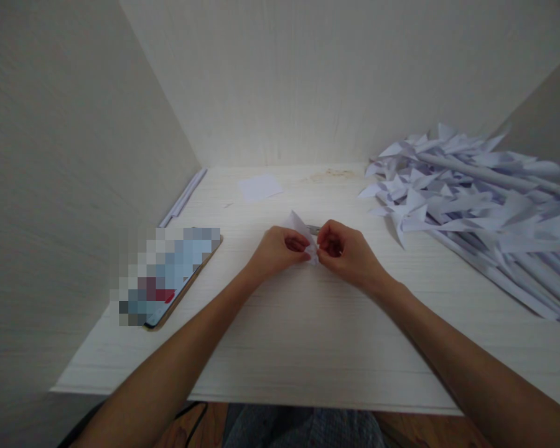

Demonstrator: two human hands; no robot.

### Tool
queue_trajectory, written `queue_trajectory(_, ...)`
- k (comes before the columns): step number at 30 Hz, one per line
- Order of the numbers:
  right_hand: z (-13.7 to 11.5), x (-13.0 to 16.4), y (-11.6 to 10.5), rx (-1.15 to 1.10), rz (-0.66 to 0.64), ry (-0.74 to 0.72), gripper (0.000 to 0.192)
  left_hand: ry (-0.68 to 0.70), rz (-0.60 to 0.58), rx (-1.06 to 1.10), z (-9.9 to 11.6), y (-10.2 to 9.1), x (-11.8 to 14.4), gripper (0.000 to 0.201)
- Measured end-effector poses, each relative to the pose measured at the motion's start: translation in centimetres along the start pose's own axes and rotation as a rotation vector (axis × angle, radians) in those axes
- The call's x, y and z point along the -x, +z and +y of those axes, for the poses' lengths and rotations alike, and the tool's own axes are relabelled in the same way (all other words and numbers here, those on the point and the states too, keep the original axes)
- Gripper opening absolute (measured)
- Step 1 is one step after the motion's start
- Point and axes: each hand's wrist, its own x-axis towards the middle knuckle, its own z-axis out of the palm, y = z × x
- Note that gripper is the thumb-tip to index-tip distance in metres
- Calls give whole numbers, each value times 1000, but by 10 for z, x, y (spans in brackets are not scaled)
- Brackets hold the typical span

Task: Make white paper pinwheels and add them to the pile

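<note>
A small folded paper piece (303, 235) was pinched mid-frame on the desk (308, 323) between left hand (280, 249) and right hand (343, 250), both clamped on it, tip pointed toward upper left.

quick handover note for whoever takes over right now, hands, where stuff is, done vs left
Left hand and right hand: both pinch one small folded paper just above the desk centre.
Right side: a pile of finished paper pinwheels on rolled sticks.
Back centre: a spare paper square. Left: phone, paper strips by the wall.
Done: the pile. Left: this piece, half folded, and the spare square.
</note>
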Motion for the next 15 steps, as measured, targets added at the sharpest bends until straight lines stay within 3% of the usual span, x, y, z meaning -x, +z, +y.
queue_trajectory(5,-4,2,2,118,5,-79,16,41,23,-65,0,-2,0,13)
queue_trajectory(15,-7,1,4,95,19,-40,14,94,83,-93,-3,-1,-1,13)
